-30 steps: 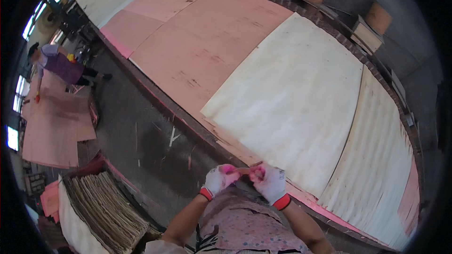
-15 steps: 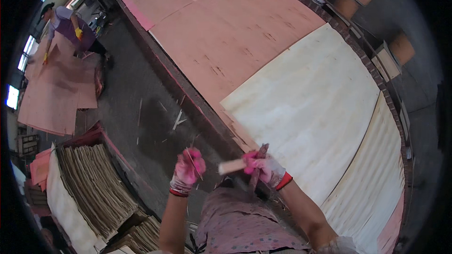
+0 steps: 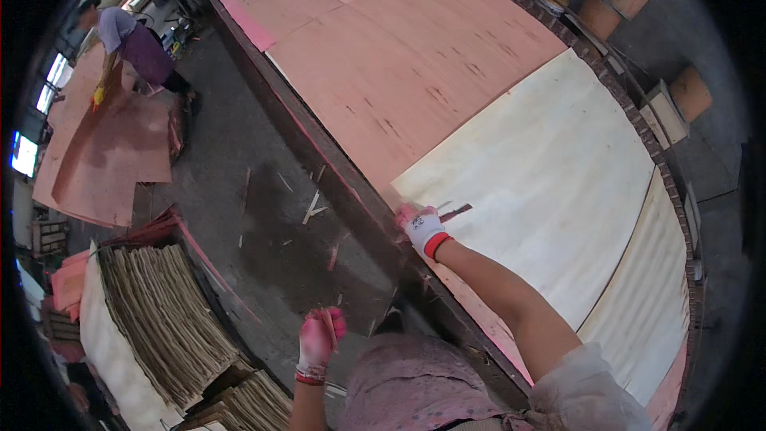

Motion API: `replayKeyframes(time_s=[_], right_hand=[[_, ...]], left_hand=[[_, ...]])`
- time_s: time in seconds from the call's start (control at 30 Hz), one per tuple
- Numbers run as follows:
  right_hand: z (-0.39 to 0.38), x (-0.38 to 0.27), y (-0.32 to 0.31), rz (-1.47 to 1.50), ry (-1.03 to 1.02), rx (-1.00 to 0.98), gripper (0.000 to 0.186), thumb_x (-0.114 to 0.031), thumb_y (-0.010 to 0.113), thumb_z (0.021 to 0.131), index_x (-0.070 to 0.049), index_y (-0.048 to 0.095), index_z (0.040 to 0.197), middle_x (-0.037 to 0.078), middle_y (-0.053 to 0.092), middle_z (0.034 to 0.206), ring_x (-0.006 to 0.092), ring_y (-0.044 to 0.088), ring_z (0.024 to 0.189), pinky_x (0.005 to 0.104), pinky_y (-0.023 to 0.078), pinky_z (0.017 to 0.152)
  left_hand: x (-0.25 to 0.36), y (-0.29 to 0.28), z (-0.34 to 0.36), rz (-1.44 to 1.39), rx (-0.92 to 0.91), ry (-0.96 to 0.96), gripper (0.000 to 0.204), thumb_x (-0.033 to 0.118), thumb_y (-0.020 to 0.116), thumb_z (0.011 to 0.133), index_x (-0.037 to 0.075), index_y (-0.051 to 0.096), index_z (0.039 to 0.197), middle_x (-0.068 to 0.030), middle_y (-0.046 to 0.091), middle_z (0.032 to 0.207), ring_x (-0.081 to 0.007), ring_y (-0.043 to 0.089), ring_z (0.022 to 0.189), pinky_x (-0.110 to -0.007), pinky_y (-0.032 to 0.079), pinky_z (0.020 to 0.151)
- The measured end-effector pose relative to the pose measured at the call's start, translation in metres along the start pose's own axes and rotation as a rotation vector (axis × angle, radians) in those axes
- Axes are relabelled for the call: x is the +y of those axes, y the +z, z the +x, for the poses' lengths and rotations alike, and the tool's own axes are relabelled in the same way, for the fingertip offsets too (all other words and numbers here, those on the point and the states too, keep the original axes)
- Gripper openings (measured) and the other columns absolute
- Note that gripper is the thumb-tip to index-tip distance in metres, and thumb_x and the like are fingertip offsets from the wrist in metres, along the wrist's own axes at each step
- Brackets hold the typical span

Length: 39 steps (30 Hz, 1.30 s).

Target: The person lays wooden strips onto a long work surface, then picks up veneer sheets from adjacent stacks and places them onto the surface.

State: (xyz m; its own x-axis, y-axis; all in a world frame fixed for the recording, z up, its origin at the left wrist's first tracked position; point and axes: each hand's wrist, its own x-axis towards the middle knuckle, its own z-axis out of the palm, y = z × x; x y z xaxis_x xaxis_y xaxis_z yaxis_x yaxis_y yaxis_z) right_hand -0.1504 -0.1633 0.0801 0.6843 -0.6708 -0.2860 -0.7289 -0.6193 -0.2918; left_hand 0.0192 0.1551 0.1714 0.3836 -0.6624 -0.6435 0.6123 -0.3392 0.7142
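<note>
My left hand (image 3: pixel 317 342) is closed around thin wood slivers (image 3: pixel 329 326), not yet set down, while my right hand (image 3: pixel 420 227) is at the near edge of a white wood sheet (image 3: pixel 550 160), close to its left corner; whether its fingers grip anything, I cannot tell. A dark strip (image 3: pixel 456 213) shows just beside that glove, against the white. Beyond, pink sheets (image 3: pixel 399 56) already lie flat, bordering it.
</note>
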Motion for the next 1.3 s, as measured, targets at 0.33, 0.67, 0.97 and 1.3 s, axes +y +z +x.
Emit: replayKeyframes(time_s=[0.33,0.67,0.97,1.3], right_hand=[[0.067,0.055,-0.019,2.071,0.480,0.123,0.022,-0.010,0.058,0.085,-0.006,0.057,0.107,0.007,0.067,0.095,0.0182,0.061,0.065,0.0310,0.050,0.056],[-0.198,0.020,-0.025,1.870,0.452,0.047,0.036,-0.017,0.062,0.089,-0.002,0.052,0.120,0.007,0.065,0.100,0.0112,0.060,0.065,0.0253,0.052,0.060],[-0.359,-0.008,-0.044,1.718,0.578,0.583,0.035,-0.019,0.066,0.087,-0.003,0.054,0.116,0.004,0.064,0.099,0.0088,0.057,0.074,0.0243,0.049,0.060],[-0.595,-0.068,-0.004,1.415,1.214,1.209,0.023,-0.022,0.070,0.082,-0.004,0.065,0.096,-0.003,0.062,0.075,0.0042,0.054,0.065,0.0232,0.046,0.059]], left_hand=[[0.005,0.009,-0.001,-0.055,-0.159,0.113,0.049,0.042,0.051,0.093,-0.002,0.053,0.114,-0.0138,0.061,0.107,-0.0245,0.064,0.092,-0.036,0.053,0.079],[0.015,0.103,0.043,-0.382,-0.489,-0.307,0.059,0.018,0.066,0.086,0.000,0.039,0.135,-0.0121,0.051,0.125,-0.0189,0.058,0.098,-0.029,0.050,0.079],[-0.050,0.273,0.021,1.392,-1.499,0.660,0.092,0.051,0.073,0.069,-0.001,0.037,0.135,-0.0245,0.058,0.115,-0.0396,0.059,0.100,-0.041,0.045,0.090],[-0.177,0.381,-0.204,1.239,-2.262,1.040,0.058,0.032,0.065,0.079,0.000,0.049,0.125,-0.0185,0.061,0.114,-0.0303,0.063,0.094,-0.038,0.051,0.079]])
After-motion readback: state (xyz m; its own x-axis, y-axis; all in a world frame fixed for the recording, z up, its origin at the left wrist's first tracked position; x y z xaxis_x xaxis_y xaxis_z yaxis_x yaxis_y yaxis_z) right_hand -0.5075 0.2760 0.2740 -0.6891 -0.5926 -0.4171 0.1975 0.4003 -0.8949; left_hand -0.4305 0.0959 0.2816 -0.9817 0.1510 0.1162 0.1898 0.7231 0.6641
